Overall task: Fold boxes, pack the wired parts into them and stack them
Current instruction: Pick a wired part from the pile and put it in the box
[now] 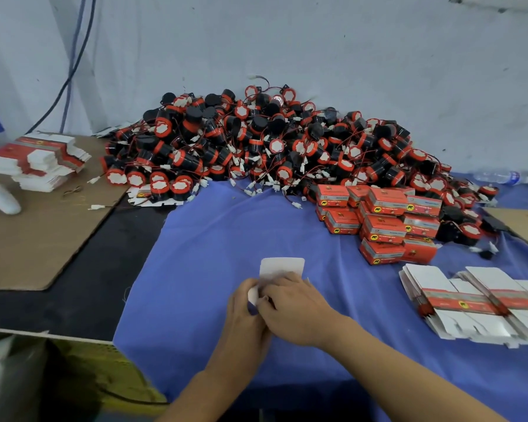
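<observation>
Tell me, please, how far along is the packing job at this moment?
Done: a small stack of closed red boxes on the blue cloth. In hand: the left hand and right hand fold one white box blank. Left: a large heap of wired parts and piles of flat blanks, so most work remains.

Print on the red boxes point(384, 222) is too blurred to read, perhaps an elephant emblem.
</observation>
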The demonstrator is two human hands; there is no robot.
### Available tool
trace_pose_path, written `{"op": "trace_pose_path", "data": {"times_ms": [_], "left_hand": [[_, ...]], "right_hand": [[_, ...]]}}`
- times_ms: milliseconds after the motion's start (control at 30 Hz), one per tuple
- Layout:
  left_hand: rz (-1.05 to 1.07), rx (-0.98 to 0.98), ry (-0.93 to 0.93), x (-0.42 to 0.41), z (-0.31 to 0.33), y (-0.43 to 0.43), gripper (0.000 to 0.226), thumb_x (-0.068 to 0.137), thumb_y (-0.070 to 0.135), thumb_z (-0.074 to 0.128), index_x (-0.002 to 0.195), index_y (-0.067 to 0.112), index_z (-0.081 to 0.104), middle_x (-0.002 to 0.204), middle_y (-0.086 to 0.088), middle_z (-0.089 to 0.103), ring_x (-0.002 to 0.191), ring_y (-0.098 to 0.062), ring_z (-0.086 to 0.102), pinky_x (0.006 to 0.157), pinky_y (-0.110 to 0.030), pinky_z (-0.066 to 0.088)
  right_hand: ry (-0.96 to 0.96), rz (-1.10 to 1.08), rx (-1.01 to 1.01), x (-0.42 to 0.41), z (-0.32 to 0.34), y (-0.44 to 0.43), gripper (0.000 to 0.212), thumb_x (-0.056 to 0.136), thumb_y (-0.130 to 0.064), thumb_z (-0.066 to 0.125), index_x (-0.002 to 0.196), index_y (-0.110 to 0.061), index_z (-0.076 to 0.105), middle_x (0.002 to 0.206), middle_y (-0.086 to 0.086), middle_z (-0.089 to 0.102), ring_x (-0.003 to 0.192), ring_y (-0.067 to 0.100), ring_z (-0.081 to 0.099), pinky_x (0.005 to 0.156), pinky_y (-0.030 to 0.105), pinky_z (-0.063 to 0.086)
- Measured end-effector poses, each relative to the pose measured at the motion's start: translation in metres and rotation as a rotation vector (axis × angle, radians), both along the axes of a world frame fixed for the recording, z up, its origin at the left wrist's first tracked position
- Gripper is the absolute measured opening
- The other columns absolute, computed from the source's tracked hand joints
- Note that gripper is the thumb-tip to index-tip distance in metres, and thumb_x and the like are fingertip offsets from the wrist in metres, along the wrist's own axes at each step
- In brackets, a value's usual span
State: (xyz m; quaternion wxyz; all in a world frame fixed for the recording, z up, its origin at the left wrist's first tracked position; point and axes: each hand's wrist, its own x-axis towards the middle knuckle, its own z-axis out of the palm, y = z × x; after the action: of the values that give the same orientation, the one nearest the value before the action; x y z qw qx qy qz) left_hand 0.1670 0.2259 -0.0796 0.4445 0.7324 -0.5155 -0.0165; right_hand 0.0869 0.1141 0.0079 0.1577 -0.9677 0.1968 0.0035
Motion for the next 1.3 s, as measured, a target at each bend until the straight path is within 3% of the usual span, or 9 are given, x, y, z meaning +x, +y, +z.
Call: {"op": "trace_pose_path", "data": {"times_ms": [167,333,500,633,767,867,1033,1133,1300], "left_hand": [[-0.123,-0.139,0.106,0.004,-0.009,0.004,0.053,0.091,0.018,0.067,0.138,0.035,0.050,0.126,-0.002,0.064,0.113,-0.029,0.065,0.095,-0.036,0.056],[-0.052,-0.101,-0.158,0.007,-0.016,0.009,0.019,0.093,0.015,0.069,0.104,0.030,0.072,0.169,-0.005,0.001,0.136,0.003,0.043,0.098,-0.010,0.043],[-0.112,-0.182,0.067,0.006,-0.017,0.012,0.029,0.091,0.008,0.067,0.107,0.032,0.069,0.157,0.007,0.041,0.136,-0.006,0.050,0.100,-0.016,0.046],[0.030,-0.147,0.335,0.004,-0.013,0.013,0.033,0.089,0.038,0.071,0.113,0.047,0.051,0.136,0.031,0.054,0.117,-0.005,0.063,0.091,-0.024,0.054],[0.040,-0.072,0.219,-0.001,-0.012,0.010,0.048,0.096,0.041,0.058,0.140,0.048,0.039,0.139,0.029,0.049,0.124,0.002,0.055,0.100,-0.025,0.049],[0.080,-0.004,0.141,-0.004,-0.011,0.008,0.041,0.100,0.040,0.054,0.136,0.051,0.040,0.129,0.031,0.051,0.117,0.006,0.055,0.093,-0.024,0.052],[0.141,0.042,-0.005,-0.007,-0.013,0.003,0.037,0.103,0.035,0.051,0.140,0.034,0.051,0.129,0.020,0.053,0.117,-0.003,0.052,0.093,-0.026,0.051],[0.152,0.070,-0.004,-0.006,-0.010,0.001,0.040,0.100,0.035,0.055,0.140,0.034,0.052,0.125,0.017,0.055,0.116,-0.005,0.050,0.092,-0.028,0.052],[0.083,0.027,0.129,-0.002,0.001,-0.001,0.032,0.099,0.053,0.047,0.122,0.035,0.061,0.130,0.024,0.049,0.122,-0.001,0.049,0.096,-0.022,0.050]], "right_hand": [[-0.093,-0.106,0.190,0.003,0.009,-0.009,0.010,0.089,-0.025,0.052,0.090,-0.024,0.062,0.088,-0.006,0.069,0.084,0.015,0.063,0.075,0.039,0.055],[-0.033,-0.131,0.057,0.012,0.012,-0.008,0.011,0.078,-0.024,0.060,0.074,-0.023,0.071,0.071,-0.005,0.067,0.069,0.016,0.063,0.059,0.030,0.052],[0.102,0.151,0.045,0.008,0.013,-0.020,0.026,0.092,-0.020,0.049,0.074,-0.021,0.068,0.094,-0.004,0.064,0.096,0.018,0.057,0.081,0.042,0.052],[0.037,0.208,0.103,-0.005,0.005,-0.026,0.028,0.097,-0.019,0.048,0.095,-0.027,0.075,0.116,-0.020,0.050,0.104,-0.008,0.039,0.086,0.015,0.033],[-0.340,0.192,0.051,-0.018,-0.011,-0.023,0.020,0.091,-0.006,0.061,0.093,-0.020,0.075,0.121,-0.008,0.047,0.110,0.010,0.049,0.087,0.023,0.048],[-0.626,0.037,0.099,-0.028,-0.020,-0.020,0.020,0.088,-0.004,0.065,0.095,-0.023,0.068,0.123,-0.012,0.040,0.111,0.004,0.050,0.087,0.009,0.042],[-1.126,-0.471,0.389,-0.046,-0.043,-0.021,0.023,0.092,-0.010,0.059,0.101,-0.031,0.063,0.111,-0.005,0.059,0.109,0.013,0.060,0.092,0.019,0.046],[-0.978,-0.628,0.777,-0.048,-0.059,-0.030,0.024,0.097,-0.006,0.061,0.108,-0.027,0.065,0.105,-0.002,0.067,0.097,0.016,0.066,0.090,0.037,0.056],[-0.828,-0.479,0.737,-0.042,-0.068,-0.029,0.039,0.096,-0.012,0.064,0.124,-0.038,0.060,0.108,-0.012,0.070,0.096,0.010,0.069,0.077,0.026,0.057]]}}
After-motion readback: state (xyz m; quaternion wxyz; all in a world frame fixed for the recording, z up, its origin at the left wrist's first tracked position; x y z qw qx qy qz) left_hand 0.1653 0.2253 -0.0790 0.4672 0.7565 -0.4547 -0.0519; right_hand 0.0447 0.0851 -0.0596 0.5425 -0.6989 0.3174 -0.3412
